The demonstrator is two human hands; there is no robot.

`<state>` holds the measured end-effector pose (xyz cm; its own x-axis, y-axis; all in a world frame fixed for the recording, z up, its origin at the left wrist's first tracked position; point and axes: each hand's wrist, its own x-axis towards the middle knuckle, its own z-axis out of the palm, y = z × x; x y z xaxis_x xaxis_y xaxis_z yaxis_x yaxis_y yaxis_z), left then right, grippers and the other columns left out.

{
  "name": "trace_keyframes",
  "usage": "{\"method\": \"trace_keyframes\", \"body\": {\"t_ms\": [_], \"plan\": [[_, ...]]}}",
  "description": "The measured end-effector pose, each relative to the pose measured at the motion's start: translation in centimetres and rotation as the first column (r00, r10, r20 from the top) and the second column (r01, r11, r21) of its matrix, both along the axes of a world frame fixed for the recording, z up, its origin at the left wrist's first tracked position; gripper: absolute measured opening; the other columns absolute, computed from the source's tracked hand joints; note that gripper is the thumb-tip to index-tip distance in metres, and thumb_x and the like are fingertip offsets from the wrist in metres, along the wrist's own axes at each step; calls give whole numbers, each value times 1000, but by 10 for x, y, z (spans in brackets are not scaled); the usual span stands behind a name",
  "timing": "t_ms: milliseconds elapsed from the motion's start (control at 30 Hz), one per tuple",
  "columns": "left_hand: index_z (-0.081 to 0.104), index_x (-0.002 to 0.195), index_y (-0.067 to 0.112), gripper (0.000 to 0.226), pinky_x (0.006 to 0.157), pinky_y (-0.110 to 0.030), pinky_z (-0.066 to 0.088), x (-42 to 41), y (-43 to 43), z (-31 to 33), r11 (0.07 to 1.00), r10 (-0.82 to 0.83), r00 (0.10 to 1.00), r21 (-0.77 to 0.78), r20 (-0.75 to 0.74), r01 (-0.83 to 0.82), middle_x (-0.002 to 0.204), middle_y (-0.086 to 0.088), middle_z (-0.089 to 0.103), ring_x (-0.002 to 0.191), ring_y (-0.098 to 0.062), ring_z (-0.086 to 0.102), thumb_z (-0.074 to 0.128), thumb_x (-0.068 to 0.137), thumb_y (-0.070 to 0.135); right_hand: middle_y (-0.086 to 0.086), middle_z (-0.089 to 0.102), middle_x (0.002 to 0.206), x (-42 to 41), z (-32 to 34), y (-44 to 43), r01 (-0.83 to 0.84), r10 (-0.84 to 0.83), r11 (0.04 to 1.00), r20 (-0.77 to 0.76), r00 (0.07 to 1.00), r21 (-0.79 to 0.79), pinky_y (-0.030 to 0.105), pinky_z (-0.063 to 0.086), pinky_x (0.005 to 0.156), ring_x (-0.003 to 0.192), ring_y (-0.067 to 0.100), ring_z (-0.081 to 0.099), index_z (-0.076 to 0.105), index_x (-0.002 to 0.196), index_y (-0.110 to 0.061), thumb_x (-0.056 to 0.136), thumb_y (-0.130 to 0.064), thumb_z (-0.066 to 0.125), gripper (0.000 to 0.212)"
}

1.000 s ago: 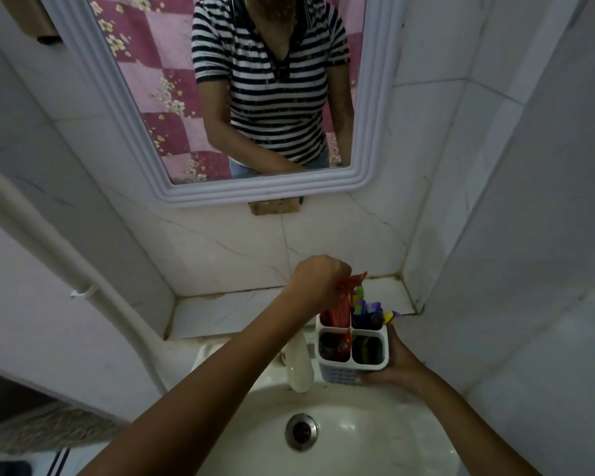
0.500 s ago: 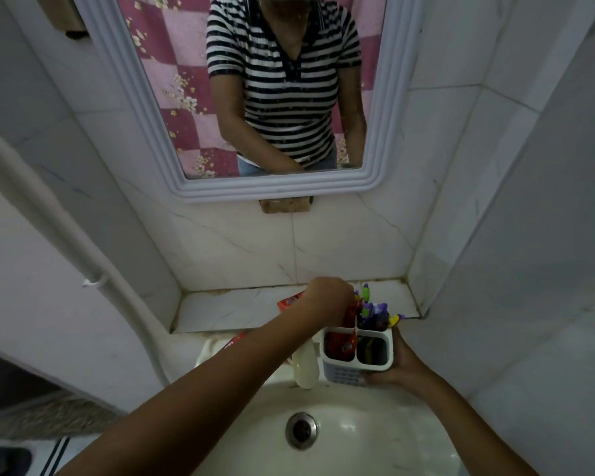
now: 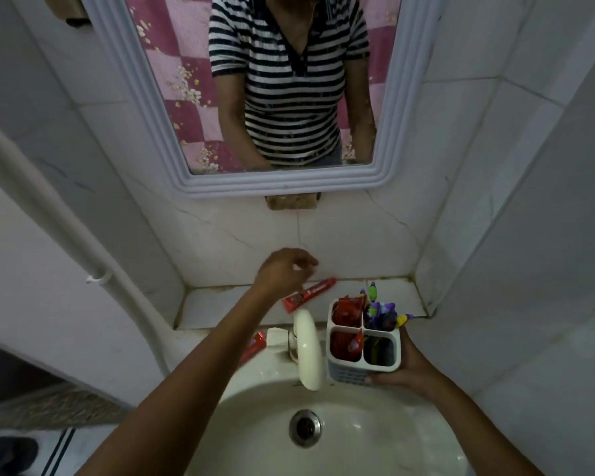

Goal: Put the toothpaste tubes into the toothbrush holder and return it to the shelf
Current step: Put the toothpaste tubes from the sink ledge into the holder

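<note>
Red toothpaste tube (image 3: 310, 293) lies on the marble shelf (image 3: 220, 305) just under the left hand (image 3: 282, 269), its fingers loosely curled and apart above it, while right hand (image 3: 404, 367) fingers clamp the white toothbrush holder (image 3: 363, 341) beside the tap (image 3: 308, 348)

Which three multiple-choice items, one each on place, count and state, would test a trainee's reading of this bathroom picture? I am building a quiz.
1. Where does the toothpaste tube nearest the left hand lie?
A. in the sink
B. on the tiled shelf
C. on the floor

2. How many compartments has the toothbrush holder?
A. two
B. four
C. six

3. The holder is:
A. standing on the shelf
B. held by the right hand
C. lying in the basin

Key: 1 B, the tube lies flat on the ledge. 2 B, a cross divider makes four. 3 B, fingers wrap its base above the sink.
</note>
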<state>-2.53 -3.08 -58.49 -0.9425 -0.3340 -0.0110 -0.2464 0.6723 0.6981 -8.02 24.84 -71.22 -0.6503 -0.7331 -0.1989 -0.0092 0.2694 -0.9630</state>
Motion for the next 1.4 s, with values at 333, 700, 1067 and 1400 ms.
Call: {"method": "trace_keyframes", "body": {"t_ms": [333,700,1067,1400], "plan": [[63,112,18,34,88,-37,44,10,-22,-100,851,129,928,-519,349,77,114,-8,61,111,-28,57,52,89,40,-11,47,136,-2,1,0,-17,22,998,-83,996,69,20,49,94,125,4,49,18,138,-32,47,-23,94,119],[56,89,12,6,59,-26,52,34,-24,1,970,224,919,-16,-325,-243,78,-4,71,68,-21,67,53,92,7,-19,52,131,3,5,0,0,1,999,-34,999,49,12,48,89,122,-3,50,22,135,-35,44,-31,94,116],[63,90,19,3,77,-35,59,28,56,67,914,-328,942,-228,70,335,91,5,73,84,-9,68,63,87,18,-11,46,133,4,9,-1,-7,8,1000,-46,999,20,9,47,88,118,-8,50,18,140,-20,43,-37,94,124],[72,99,21,17,78,-28,49,50,-8,17,995,21,993,-95,118,-10,96,7,70,88,-10,62,66,87,31,-8,47,131,4,11,0,-2,2,1000,-17,1000,-16,10,50,84,115,-8,53,22,135,-26,38,-37,95,122]]}}
